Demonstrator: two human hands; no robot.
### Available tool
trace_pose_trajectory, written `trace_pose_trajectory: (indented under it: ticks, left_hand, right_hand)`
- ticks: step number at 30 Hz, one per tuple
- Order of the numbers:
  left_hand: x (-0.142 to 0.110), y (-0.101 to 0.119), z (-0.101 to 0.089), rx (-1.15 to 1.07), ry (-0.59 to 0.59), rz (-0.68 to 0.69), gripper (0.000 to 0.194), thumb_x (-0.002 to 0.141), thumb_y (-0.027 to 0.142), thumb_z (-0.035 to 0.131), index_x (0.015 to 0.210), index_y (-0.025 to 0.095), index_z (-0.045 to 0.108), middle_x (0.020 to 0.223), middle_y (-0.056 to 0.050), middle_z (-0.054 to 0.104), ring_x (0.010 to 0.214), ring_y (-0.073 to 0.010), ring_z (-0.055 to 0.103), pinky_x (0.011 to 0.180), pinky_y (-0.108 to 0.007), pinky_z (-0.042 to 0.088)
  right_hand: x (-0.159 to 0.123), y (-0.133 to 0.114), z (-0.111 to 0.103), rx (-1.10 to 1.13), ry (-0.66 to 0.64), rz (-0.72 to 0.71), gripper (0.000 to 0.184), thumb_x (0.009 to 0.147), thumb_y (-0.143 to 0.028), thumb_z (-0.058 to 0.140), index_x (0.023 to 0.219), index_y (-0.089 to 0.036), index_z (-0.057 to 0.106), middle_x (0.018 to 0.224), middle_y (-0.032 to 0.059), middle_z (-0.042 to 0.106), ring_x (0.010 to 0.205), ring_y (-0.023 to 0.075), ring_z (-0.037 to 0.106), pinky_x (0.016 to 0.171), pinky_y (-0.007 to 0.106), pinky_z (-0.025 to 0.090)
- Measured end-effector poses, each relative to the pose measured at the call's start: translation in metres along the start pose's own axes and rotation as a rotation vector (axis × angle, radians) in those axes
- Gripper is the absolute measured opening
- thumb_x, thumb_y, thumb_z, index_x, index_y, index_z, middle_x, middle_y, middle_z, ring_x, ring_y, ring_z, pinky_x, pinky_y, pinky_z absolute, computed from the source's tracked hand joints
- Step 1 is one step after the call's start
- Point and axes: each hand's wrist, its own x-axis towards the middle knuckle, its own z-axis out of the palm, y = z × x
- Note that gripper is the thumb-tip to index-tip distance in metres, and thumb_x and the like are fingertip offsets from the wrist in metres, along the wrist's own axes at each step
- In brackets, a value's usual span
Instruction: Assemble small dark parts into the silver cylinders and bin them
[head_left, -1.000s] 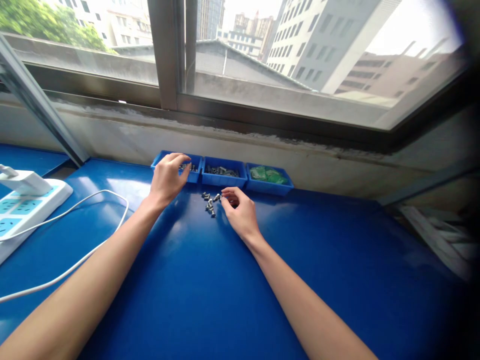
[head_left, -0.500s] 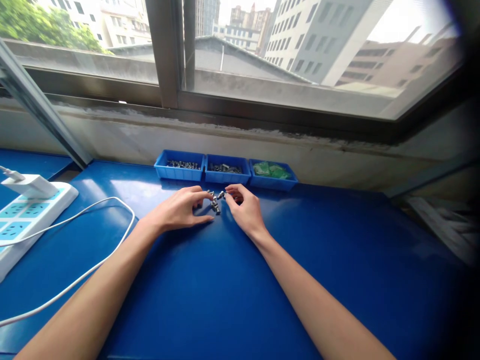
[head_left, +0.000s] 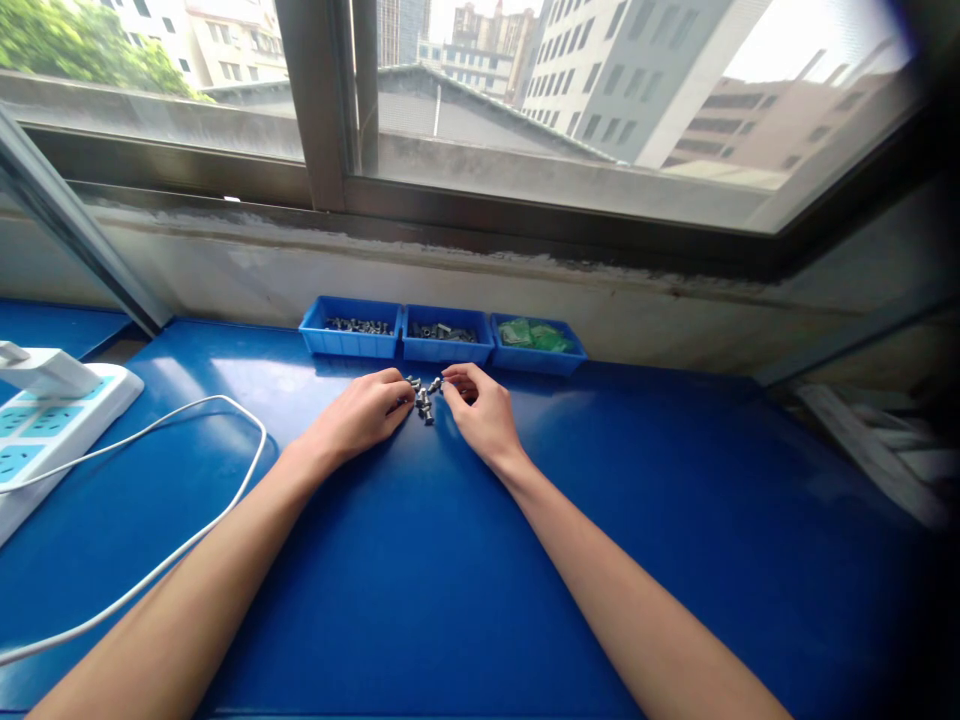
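Note:
A small pile of metal bolts [head_left: 424, 404] lies on the blue table between my two hands. My left hand [head_left: 367, 412] rests at the pile's left side, thumb and fingertips pinched together; whatever is between them is hidden. On the other side, my right hand [head_left: 484, 412] has its thumb and forefinger closed at the end of a single bolt [head_left: 435, 384], which points toward the pile. The remaining fingers of that hand curl inward.
Three blue bins stand along the wall: a left bin [head_left: 349, 344] and a middle bin [head_left: 448, 350] with small metal parts, and a right bin [head_left: 536, 362] with green packets. A white power strip [head_left: 67, 425] and white cable [head_left: 255, 450] are at left.
My left thumb and fingers have closed from a spread position into a pinch beside the pile. My right hand keeps its grip on the bolt. The whole view has shifted slightly.

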Motion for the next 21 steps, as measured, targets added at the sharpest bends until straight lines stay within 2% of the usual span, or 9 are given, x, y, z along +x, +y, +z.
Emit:
trace_pose_trajectory:
  ticks: [5,9,11,16,21]
  left_hand:
    - [-0.0017,0.0088,-0.0042,0.002,0.016,-0.030,0.019,0.087,0.021,0.056,0.102,0.019,0.069,0.088,-0.006,0.065,0.074,-0.0175,0.062,0.070,-0.029,0.049]
    - [-0.0014,0.0106,-0.0020,-0.027,-0.005,0.000,0.026,0.091,0.032,0.058,0.113,0.021,0.067,0.099,-0.007,0.064,0.084,-0.0193,0.064,0.077,-0.031,0.051]
    - [-0.0007,0.0091,0.0008,-0.027,-0.018,0.019,0.026,0.094,0.032,0.055,0.115,0.023,0.067,0.103,-0.007,0.064,0.089,-0.0200,0.065,0.082,-0.031,0.051]
    - [0.0007,0.0066,0.0050,-0.027,-0.038,0.018,0.021,0.097,0.028,0.049,0.107,0.021,0.067,0.101,-0.007,0.063,0.090,-0.0193,0.064,0.082,-0.030,0.050]
    - [0.0011,0.0063,0.0052,-0.044,-0.027,-0.005,0.014,0.096,0.026,0.050,0.097,0.021,0.063,0.096,-0.005,0.062,0.084,-0.0180,0.062,0.077,-0.029,0.048]
  right_hand:
    - [-0.0007,-0.0009,0.0001,0.003,0.003,-0.005,0.015,0.084,-0.023,0.057,0.094,-0.020,0.068,0.089,0.0034,0.073,0.079,0.0165,0.068,0.074,0.028,0.053]
    - [-0.0008,-0.0017,-0.0002,0.002,0.003,0.004,0.016,0.084,-0.024,0.056,0.094,-0.020,0.068,0.090,0.0036,0.073,0.079,0.0168,0.068,0.074,0.028,0.053]
    - [-0.0006,-0.0016,-0.0002,0.001,0.001,0.003,0.016,0.084,-0.025,0.056,0.094,-0.021,0.068,0.090,0.0035,0.073,0.079,0.0169,0.068,0.074,0.028,0.053]
    - [-0.0002,-0.0004,0.0002,0.002,-0.003,-0.003,0.016,0.084,-0.025,0.056,0.094,-0.021,0.068,0.090,0.0033,0.073,0.079,0.0166,0.068,0.074,0.028,0.053]
    - [-0.0004,-0.0001,0.0004,0.004,-0.003,0.007,0.016,0.084,-0.026,0.057,0.094,-0.021,0.068,0.090,0.0033,0.074,0.079,0.0171,0.068,0.074,0.028,0.053]
